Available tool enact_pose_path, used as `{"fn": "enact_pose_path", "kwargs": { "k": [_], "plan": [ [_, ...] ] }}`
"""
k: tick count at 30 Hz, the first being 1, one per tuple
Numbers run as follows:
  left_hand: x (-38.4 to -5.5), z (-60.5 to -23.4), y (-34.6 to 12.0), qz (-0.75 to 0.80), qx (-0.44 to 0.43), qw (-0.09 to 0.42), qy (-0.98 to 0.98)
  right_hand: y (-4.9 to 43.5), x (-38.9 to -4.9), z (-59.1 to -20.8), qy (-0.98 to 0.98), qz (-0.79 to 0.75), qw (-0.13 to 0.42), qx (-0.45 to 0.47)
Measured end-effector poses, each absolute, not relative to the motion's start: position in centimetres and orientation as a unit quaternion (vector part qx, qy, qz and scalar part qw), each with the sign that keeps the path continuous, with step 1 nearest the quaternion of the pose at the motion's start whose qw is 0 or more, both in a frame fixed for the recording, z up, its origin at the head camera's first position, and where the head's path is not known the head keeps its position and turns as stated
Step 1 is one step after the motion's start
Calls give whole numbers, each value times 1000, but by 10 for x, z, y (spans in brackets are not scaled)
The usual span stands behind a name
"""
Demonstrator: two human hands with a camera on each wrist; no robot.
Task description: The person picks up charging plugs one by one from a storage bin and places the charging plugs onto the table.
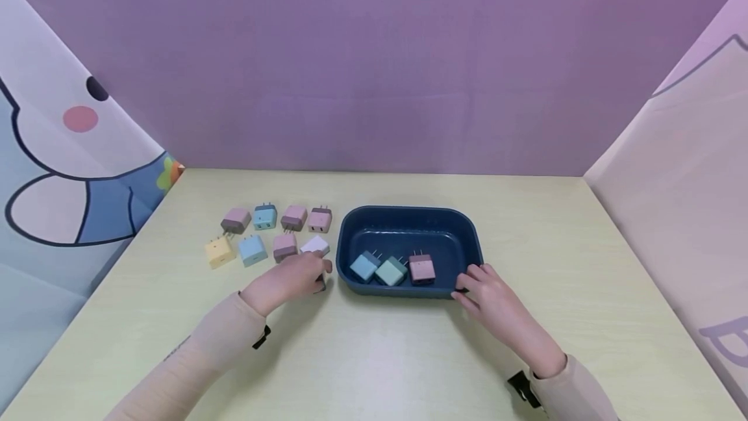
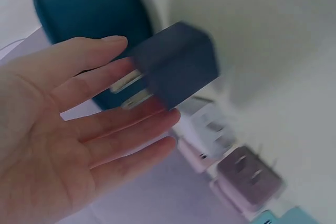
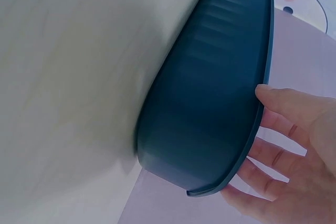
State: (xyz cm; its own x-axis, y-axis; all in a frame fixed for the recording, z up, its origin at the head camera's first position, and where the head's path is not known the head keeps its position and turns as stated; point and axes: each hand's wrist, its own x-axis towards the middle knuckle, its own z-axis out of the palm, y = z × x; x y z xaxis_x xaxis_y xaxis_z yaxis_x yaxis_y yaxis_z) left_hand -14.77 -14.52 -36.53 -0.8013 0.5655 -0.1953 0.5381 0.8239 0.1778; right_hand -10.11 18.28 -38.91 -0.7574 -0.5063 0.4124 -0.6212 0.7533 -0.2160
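My left hand (image 1: 295, 273) holds a dark navy plug-in charger (image 2: 184, 64) by its pronged end, between thumb and fingers, just left of the dark blue bin (image 1: 403, 292). Its two metal prongs point back toward the palm in the left wrist view. At the bin's front right corner, my right hand (image 1: 491, 297) grips the rim, thumb on the outer side and fingers over the edge. Inside the bin lie a blue charger (image 1: 365, 266), a pale green charger (image 1: 390, 271) and a pink charger (image 1: 422, 269), all along the front side.
Left of the bin, several more chargers lie in two loose rows, among them a yellow one (image 1: 220, 253), a light blue one (image 1: 252, 250) and a white one (image 1: 315, 245) close by the left hand. A purple backdrop (image 1: 380, 83) rises behind the table (image 1: 374, 362).
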Motion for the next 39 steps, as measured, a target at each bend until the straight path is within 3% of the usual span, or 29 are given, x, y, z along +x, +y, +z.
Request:
{"fn": "enact_pose_path", "kwargs": {
  "k": [9, 20, 39],
  "plan": [
    [-154, -345, -139, 35, 247, 145, 957, 182, -101, -389, -924, 173, 158, 303],
    [-160, -326, -124, 6, 279, 125, 952, 183, -101, -389, -923, 174, 157, 305],
    [-173, -309, -73, -24, 310, 158, 937, 183, -100, -388, -926, 170, 152, 300]
  ]
}}
